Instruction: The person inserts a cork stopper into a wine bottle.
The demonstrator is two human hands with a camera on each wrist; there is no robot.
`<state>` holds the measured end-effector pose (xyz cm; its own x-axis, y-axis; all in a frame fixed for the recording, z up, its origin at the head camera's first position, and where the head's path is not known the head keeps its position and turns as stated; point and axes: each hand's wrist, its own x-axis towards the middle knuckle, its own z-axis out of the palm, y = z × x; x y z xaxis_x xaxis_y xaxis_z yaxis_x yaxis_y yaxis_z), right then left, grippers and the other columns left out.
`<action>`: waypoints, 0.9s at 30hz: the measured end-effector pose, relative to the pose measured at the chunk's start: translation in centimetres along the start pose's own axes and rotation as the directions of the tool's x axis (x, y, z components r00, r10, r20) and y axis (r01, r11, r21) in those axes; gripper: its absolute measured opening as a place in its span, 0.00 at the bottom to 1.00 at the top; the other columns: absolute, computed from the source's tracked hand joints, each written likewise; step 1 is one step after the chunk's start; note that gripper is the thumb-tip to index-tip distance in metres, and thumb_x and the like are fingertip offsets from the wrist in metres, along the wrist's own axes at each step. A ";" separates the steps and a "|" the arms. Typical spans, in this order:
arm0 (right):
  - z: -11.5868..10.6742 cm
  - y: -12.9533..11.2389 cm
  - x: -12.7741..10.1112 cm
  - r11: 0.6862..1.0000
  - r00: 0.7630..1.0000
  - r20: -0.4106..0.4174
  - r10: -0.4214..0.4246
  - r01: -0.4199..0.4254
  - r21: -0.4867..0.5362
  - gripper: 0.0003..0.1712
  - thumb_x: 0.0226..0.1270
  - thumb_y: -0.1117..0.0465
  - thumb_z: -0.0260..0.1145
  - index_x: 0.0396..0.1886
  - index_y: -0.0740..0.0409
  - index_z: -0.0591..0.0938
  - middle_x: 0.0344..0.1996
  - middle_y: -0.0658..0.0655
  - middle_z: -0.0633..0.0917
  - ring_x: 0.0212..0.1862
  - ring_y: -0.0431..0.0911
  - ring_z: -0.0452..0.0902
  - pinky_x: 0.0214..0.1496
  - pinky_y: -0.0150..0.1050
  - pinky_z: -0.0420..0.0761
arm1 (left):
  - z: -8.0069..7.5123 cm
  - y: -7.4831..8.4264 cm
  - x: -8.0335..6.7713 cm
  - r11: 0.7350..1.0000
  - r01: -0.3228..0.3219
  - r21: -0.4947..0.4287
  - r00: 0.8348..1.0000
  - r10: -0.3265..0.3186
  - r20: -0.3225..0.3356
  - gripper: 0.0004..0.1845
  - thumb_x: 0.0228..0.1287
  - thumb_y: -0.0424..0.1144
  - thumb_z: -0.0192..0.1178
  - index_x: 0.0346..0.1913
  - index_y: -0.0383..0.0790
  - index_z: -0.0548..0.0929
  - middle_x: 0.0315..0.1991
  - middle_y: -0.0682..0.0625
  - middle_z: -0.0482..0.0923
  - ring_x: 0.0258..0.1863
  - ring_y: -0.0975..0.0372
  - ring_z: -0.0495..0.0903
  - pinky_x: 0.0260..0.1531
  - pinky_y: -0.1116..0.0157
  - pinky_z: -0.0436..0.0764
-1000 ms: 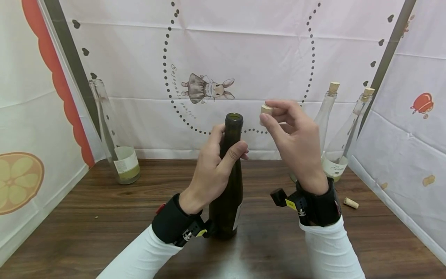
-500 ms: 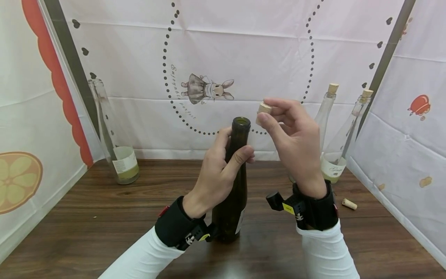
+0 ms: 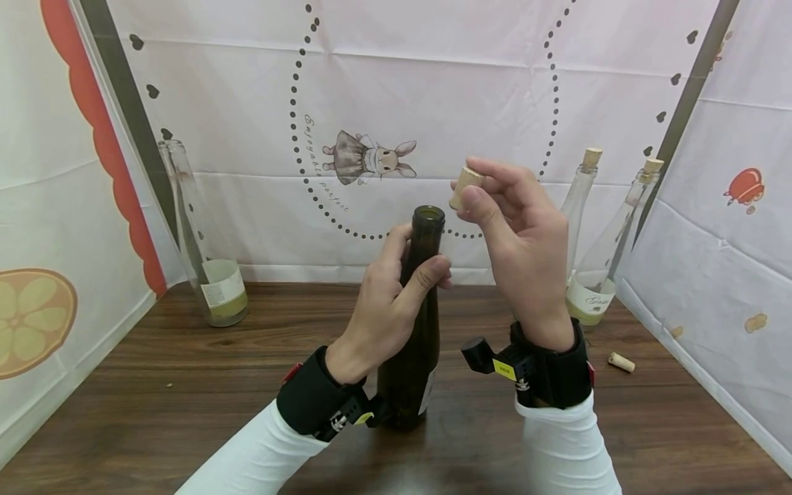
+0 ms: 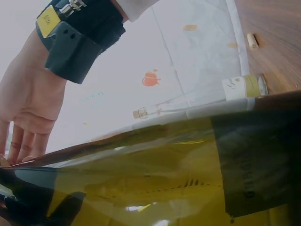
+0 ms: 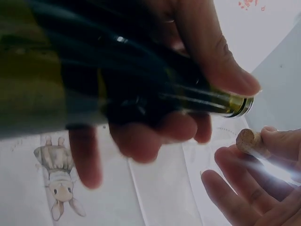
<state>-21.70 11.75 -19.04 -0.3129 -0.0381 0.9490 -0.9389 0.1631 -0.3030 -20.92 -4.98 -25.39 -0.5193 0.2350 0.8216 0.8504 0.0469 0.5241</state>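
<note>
A dark green wine bottle [image 3: 408, 371] stands slightly tilted on the table, its mouth uncovered. My left hand [image 3: 383, 302] grips it round the neck, thumb across the front. Up and to the right of the mouth, my right hand [image 3: 526, 247] pinches a cork [image 3: 467, 187] between thumb and fingers, tilted and apart from the bottle. In the right wrist view the cork [image 5: 248, 142] shows one round end toward the bottle's rim [image 5: 243, 106]. The bottle's see-through body [image 4: 160, 183] fills the lower part of the left wrist view.
Two clear bottles with corks in their tops, one of them a labelled bottle [image 3: 590, 295], stand at the back right. A loose cork [image 3: 621, 362] lies on the wooden table [image 3: 185, 426] near them. An uncorked clear bottle [image 3: 225, 295] stands back left. Printed cloth [image 3: 464, 89] encloses the table.
The bottle in my left hand has shifted a little right and leans more. My right hand has moved slightly left and up, and the cork in its fingers is more tilted and more exposed.
</note>
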 end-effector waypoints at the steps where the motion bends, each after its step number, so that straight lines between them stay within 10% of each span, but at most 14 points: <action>1: 0.1 -0.1 0.1 1.000 1.000 -0.004 -0.001 0.001 0.005 0.16 0.76 0.73 0.66 0.60 0.72 0.82 0.37 0.62 0.85 0.45 0.46 0.89 0.48 0.43 0.88 | 0.0 0.0 0.0 1.000 0.000 -0.004 1.000 0.000 0.001 0.32 0.81 0.59 0.53 0.67 0.33 0.69 0.39 0.46 0.82 0.39 0.60 0.86 0.43 0.57 0.85; 27: 1.8 -0.7 0.2 0.997 0.996 0.049 -0.070 0.068 0.041 0.17 0.74 0.76 0.67 0.60 0.73 0.82 0.45 0.63 0.89 0.45 0.49 0.89 0.48 0.40 0.86 | 0.1 -0.2 0.3 1.000 0.015 -0.024 1.000 -0.015 0.002 0.36 0.77 0.64 0.52 0.66 0.34 0.70 0.37 0.46 0.81 0.37 0.61 0.85 0.38 0.58 0.83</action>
<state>-21.34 9.84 -18.79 -0.2526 -0.0976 0.9626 -0.9632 0.1198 -0.2406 -21.20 -4.78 -25.30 -0.5321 0.2361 0.8131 0.8401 0.0277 0.5417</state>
